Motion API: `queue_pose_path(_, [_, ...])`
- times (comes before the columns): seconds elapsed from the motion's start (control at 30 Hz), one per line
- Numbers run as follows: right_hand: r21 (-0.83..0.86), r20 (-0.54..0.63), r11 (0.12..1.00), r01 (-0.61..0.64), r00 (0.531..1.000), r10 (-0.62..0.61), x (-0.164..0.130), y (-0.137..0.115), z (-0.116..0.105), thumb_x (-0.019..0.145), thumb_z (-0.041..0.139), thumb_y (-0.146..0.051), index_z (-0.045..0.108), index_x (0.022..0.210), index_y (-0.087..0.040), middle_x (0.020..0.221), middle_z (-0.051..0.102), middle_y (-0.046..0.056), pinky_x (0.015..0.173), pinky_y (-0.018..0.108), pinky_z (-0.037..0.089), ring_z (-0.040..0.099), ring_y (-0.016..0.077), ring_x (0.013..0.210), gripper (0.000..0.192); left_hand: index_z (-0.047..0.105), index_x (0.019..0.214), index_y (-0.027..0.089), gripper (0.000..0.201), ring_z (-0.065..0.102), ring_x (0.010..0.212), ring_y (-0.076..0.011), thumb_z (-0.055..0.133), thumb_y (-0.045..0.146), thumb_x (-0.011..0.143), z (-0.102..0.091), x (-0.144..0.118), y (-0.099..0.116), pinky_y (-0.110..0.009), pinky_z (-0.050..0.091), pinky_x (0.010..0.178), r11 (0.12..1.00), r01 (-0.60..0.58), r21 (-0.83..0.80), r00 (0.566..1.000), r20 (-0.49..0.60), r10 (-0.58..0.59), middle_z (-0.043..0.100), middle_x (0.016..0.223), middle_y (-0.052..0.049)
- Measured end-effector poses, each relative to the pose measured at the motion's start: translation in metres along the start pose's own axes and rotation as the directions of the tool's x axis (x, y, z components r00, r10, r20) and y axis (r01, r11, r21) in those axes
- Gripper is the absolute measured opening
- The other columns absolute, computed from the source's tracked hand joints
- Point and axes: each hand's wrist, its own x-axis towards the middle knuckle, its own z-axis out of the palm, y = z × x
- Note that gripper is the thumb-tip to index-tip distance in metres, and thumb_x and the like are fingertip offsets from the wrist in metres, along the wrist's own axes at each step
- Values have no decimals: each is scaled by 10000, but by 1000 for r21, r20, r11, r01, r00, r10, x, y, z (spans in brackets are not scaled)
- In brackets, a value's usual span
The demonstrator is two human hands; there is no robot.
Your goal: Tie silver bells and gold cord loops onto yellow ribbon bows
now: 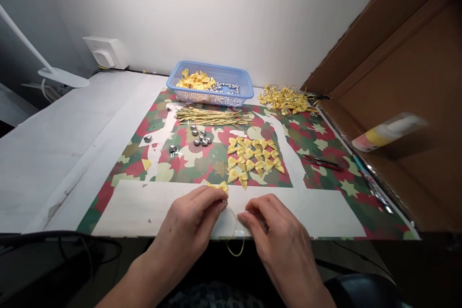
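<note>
My left hand (195, 216) is closed in a pinch on a yellow ribbon bow (223, 186), and a small silver bit shows under its fingertips. From there a thin yellow cord (236, 253) runs across to my right hand (279, 231) and hangs in a loop below the table edge. The right thumb and forefinger are pinched on the cord. Just beyond the hands, several finished-looking yellow bows (254, 155) lie in rows on the camouflage-patterned mat (202, 169). Silver beads (202, 140) are scattered left of them.
Behind lie a bundle of yellow cords (212, 116), a blue basket (209, 65) holding yellow bows and silver beads, and a pile of corded bows (287, 100). At right are tweezers (323, 162), a pen (371, 185), a bottle (386, 132) and a cardboard wall (407, 67).
</note>
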Motion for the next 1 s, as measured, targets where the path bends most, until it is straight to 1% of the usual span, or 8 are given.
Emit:
queue_pose_path(0.3, [-166, -64, 986, -17, 998, 6, -6, 4, -4, 986, 554, -174, 599, 869, -223, 823, 651, 21, 610, 303, 367, 621, 201, 684, 135, 715, 1000, 202, 164, 728, 823, -202, 552, 181, 996, 1, -2, -3, -301, 567, 726, 996, 72, -50, 997, -4, -73, 785, 950, -61])
queue_pose_path(0.43, [-299, -106, 954, 18, 993, -52, -7, 7, -1, 986, 482, -101, 546, 835, -218, 788, 600, 34, 656, 326, 346, 574, 221, 710, 202, 766, 1005, 210, 129, 759, 922, -231, 645, 230, 965, 1, -6, -4, -321, 599, 805, 937, 217, -275, 971, -43, -237, 812, 1004, -69])
queue_pose_path(0.5, [-261, -121, 965, 31, 991, -64, -5, 7, 0, 989, 442, -82, 512, 831, -219, 792, 578, 34, 674, 323, 365, 555, 216, 716, 221, 789, 977, 216, 101, 778, 931, -232, 719, 273, 932, -2, -8, 0, -306, 623, 812, 803, 341, -489, 919, -3, -393, 827, 976, -61])
queue_pose_path(0.57, [-98, -159, 995, 28, 986, -44, -2, 3, -2, 1010, 416, -103, 482, 847, -220, 803, 563, 25, 665, 297, 400, 557, 195, 716, 211, 800, 909, 216, 95, 796, 888, -217, 790, 309, 889, -5, -10, 8, -261, 636, 764, 576, 450, -683, 847, 121, -517, 833, 901, -49])
queue_pose_path(0.67, [205, -140, 978, 29, 990, 0, 2, -9, -12, 1051, 418, -172, 480, 910, -230, 778, 560, -11, 591, 242, 420, 555, 149, 653, 165, 796, 837, 204, 110, 801, 808, -176, 873, 280, 818, -9, -10, 19, -180, 616, 685, 281, 486, -828, 780, 266, -567, 824, 832, -35])
queue_pose_path(0.73, [351, -85, 936, 39, 996, -9, 4, -21, -19, 1053, 449, -197, 508, 964, -242, 769, 575, -32, 549, 224, 414, 545, 128, 605, 116, 801, 845, 203, 123, 795, 790, -155, 904, 231, 783, -9, -11, 22, -155, 605, 685, 208, 461, -862, 775, 277, -569, 818, 838, -23])
queue_pose_path(0.87, [514, -55, 857, 35, 998, -8, 5, -39, -23, 1036, 481, -193, 539, 1000, -248, 779, 602, -33, 563, 217, 444, 586, 120, 621, 87, 807, 868, 234, 169, 765, 818, -114, 921, 174, 759, -6, -12, 20, -132, 593, 761, 277, 413, -868, 805, 204, -557, 812, 871, 16])
queue_pose_path(1.0, [527, -47, 849, 36, 999, -13, 3, -44, -19, 1032, 484, -190, 547, 1006, -252, 765, 601, -29, 587, 217, 458, 584, 121, 623, 92, 801, 895, 262, 165, 737, 866, -97, 887, 156, 802, -3, -16, 16, -119, 576, 813, 355, 411, -840, 820, 170, -547, 803, 910, 39])
